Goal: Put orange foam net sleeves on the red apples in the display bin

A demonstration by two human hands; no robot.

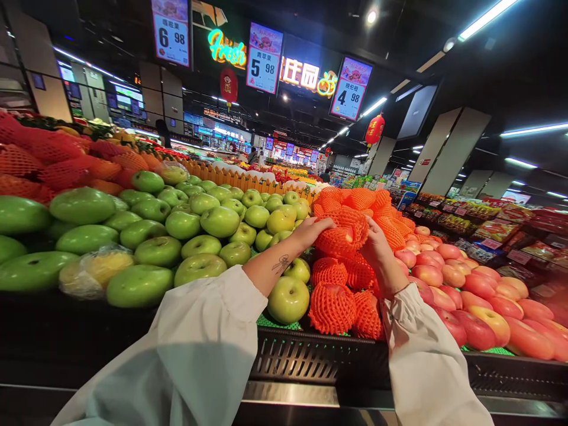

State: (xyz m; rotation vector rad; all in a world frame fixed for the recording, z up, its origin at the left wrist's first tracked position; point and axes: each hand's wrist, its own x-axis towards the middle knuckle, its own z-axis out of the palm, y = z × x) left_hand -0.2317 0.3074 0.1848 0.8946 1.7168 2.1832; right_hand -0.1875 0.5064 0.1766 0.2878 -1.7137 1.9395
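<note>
Both my hands reach over a fruit display. My left hand and my right hand together grip a fruit wrapped in orange foam netting, fingers curled round its two sides. It is held above a pile of other orange-netted fruit. Green apples lie just left of my left forearm. Red apples lie right of my right wrist. Both arms wear white sleeves.
A black metal rail edges the display in front of me. More green apples and red-netted fruit fill the left side. Price signs hang overhead. Packaged goods sit on shelves at the right.
</note>
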